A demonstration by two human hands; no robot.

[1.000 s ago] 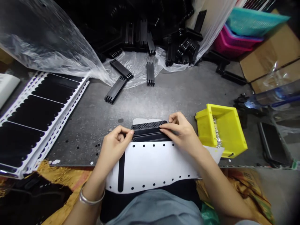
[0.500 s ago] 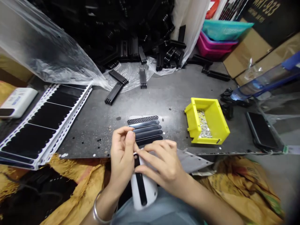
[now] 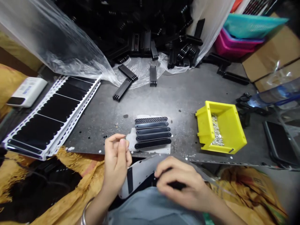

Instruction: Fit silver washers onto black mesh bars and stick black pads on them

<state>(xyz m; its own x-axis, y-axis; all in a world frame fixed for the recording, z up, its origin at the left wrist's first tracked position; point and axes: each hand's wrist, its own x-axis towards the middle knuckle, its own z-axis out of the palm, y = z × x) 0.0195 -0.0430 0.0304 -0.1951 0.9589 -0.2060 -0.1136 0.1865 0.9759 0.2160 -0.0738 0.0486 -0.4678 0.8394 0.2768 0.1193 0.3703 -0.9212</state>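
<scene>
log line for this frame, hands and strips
left hand raised, fingertips pinched | right hand at white sheet | five black strips on table

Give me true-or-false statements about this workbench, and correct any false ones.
1. A yellow plastic bin holds small silver metal pieces. True.
2. Five black strips lie in a row on the grey perforated metal tabletop. True.
3. The left hand touches the yellow plastic bin. False: it is raised beside the strips, apart from the bin.
4. The right hand rests on the strips. False: it is down by a curled white sheet, near the person's lap.
5. A silver bangle circles the left wrist. True.
</scene>
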